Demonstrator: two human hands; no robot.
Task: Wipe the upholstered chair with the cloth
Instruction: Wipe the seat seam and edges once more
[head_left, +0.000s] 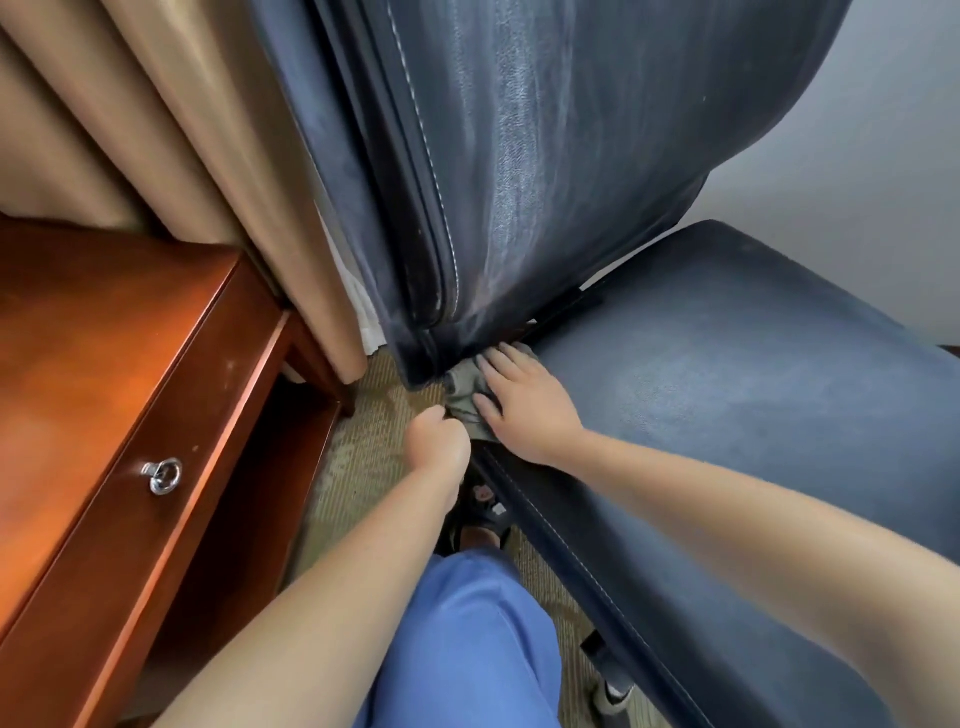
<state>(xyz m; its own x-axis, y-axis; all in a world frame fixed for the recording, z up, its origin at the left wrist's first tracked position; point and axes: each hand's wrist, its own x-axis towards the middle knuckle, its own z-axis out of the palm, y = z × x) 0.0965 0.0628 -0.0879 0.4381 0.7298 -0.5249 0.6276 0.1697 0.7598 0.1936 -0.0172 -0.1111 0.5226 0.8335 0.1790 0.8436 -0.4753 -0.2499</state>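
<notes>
Where seat meets backrest, the cloth (464, 397) mostly hidden under flat right hand (524, 402), left hand (436, 434) fingers pinching its edge.

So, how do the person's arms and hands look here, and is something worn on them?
Both forearms are bare: no sleeve shows anywhere in the head view. The left hand and the right hand carry no glove, and no ring, watch or bracelet is visible. Short fingernails show on the right hand's fingers. The only clothing near them is the blue trouser leg below the arms.

Head view, looking steeply down, close over chair (727, 389) corner
</notes>
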